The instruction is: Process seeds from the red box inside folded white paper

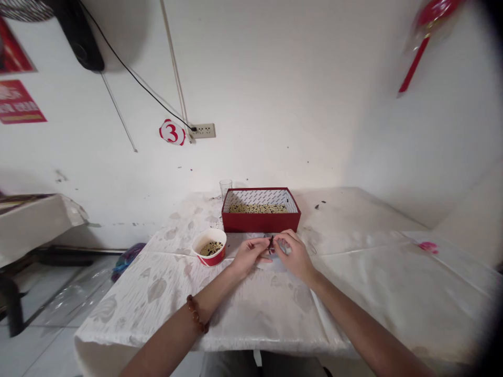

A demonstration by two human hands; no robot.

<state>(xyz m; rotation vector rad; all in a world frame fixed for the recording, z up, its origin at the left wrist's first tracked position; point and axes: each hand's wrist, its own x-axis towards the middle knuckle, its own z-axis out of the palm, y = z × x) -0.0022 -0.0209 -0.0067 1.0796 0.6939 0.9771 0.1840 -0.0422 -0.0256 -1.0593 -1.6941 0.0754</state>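
My left hand point(251, 256) and my right hand point(294, 255) meet just in front of the dark red box, fingertips nearly touching. Between them is a small, thin dark piece point(271, 244), pinched from both sides; its kind is too small to make out. The red box point(261, 222) has a white patterned lining and holds many small yellowish and dark bits point(257, 208). Left of my left hand stands a red and white paper tub point(212, 257), with similar bits point(211, 248) at its bottom. A beaded bracelet point(195, 314) circles my left wrist.
A clear glass point(225, 187) stands behind the box's left corner. The patterned white tablecloth point(157, 293) covers the table, with dark scraps point(320, 204) at the back right. A wall socket point(204, 131) has a black cable plugged in. Plastic bags point(128, 259) lie at the left.
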